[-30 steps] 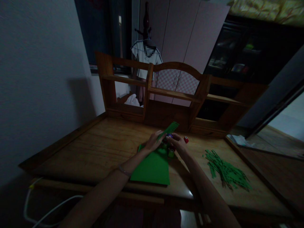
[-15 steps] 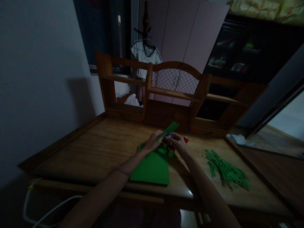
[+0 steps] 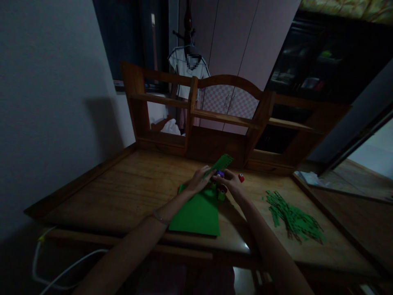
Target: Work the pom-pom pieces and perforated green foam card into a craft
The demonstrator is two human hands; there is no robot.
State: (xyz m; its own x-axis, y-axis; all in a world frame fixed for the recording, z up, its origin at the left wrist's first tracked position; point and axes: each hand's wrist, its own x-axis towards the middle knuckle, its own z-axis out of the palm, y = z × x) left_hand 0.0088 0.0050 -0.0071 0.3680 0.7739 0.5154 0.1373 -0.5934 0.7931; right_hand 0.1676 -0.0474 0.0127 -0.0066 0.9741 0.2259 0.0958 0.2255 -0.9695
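My left hand is closed on a green paper strip that slants up and away to the right, with small notches or holes along its far end. In my right hand is a small purple craft punch, gripped at the strip's right edge; the fingers partly cover it. Under the hands lies a stack of green paper. At its upper right corner stand a green punch and a dark red one, partly hidden by my hands. A red punch sits apart, just right of my right hand.
A heap of cut green paper strips lies on the right of the wooden desk. A wooden shelf unit rises along the back edge. Clear plastic wrapping rests beyond the right rim. A white cable hangs at lower left.
Both hands stay nearly in place at the strip and the purple punch. The view has shifted slightly; the strip's far end appears a little farther right.
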